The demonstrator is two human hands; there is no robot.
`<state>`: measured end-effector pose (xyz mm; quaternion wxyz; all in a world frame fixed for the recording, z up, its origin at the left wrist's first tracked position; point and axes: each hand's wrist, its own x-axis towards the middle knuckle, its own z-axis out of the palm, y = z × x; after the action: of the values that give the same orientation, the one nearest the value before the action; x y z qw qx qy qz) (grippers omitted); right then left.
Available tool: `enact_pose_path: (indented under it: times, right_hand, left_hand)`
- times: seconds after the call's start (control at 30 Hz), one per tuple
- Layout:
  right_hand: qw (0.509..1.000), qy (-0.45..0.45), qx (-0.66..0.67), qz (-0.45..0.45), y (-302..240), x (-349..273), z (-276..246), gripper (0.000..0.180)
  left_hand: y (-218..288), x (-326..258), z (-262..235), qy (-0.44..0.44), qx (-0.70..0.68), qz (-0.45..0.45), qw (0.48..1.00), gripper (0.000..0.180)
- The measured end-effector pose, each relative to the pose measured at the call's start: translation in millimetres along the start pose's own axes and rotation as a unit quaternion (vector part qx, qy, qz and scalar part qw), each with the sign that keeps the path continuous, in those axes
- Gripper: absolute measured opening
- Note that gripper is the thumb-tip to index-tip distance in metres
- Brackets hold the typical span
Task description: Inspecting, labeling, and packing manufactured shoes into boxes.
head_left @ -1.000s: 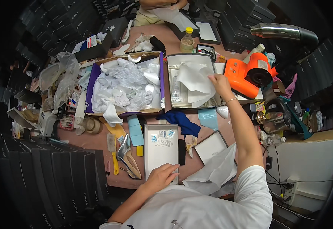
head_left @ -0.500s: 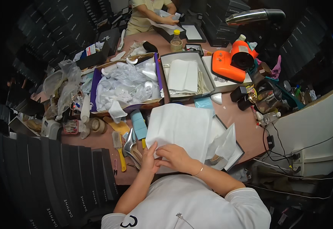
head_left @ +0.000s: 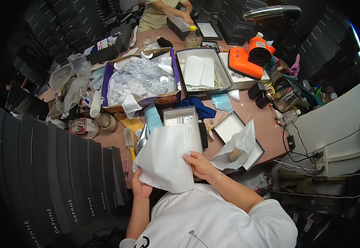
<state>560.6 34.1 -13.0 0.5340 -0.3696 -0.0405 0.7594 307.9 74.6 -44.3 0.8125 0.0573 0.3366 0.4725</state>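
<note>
A sheet of white tissue paper (head_left: 165,159) is spread between my hands, over the near table edge and in front of my body. My left hand (head_left: 142,185) pinches its lower left side, and my right hand (head_left: 200,164) grips its right edge between thumb and fingers. Beyond the sheet, partly covered by it, lies a shoebox (head_left: 197,134) with small packets inside. To the right, crumpled tissue paper (head_left: 242,140) rests in a box lid, with a tan shoe (head_left: 234,155) partly showing.
A purple-edged box (head_left: 105,84) full of crumpled white paper stands at far left, beside a grey box (head_left: 227,84) of folded sheets. An orange machine (head_left: 244,62) sits far right. Stacked black shoeboxes (head_left: 60,173) rise at left. Another person's hand (head_left: 187,18) works at the far side.
The sheet has come down and left toward me, uncovering the shoebox and a dark blue cloth. My hands have moved apart, the left one lower and further left. The far person's hands have shifted.
</note>
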Motion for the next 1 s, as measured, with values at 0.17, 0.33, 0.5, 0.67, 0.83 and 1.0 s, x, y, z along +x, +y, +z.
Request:
enact_pose_path:
  times: [0.17, 0.33, 0.5, 0.67, 0.83, 1.0]
  right_hand:
    - [0.959, -0.063, -0.276, -0.026, 1.1, 16.5, 21.1, 0.021]
    - [0.85, -0.156, -0.5, -0.052, 41.5, 34.2, 59.3, 0.022]
    - [0.831, -0.266, -0.489, 0.001, 71.7, 36.5, 64.0, 0.021]
    - [0.846, -0.214, -0.489, -0.001, 74.2, 47.4, 72.5, 0.029]
    - [0.757, -0.338, -0.559, 0.016, 93.7, 39.6, 85.1, 0.035]
    - [0.602, -0.106, -0.759, -0.226, 78.9, 95.2, 44.6, 0.049]
  left_hand:
    - [15.1, -46.8, -12.0, 0.218, 0.607, 0.342, 0.684, 0.06]
    - [-3.8, -67.2, 42.2, 0.029, 0.449, 0.241, 0.86, 0.06]
    - [-14.5, -61.6, -15.6, 0.116, 0.299, 0.238, 0.917, 0.018]
    - [13.2, -108.0, -43.1, 0.276, 0.613, 0.217, 0.708, 0.028]
    - [12.1, -110.5, -18.1, 0.122, 0.685, 0.337, 0.634, 0.037]
    - [59.3, -126.5, -37.8, 0.293, 0.621, 0.365, 0.629, 0.03]
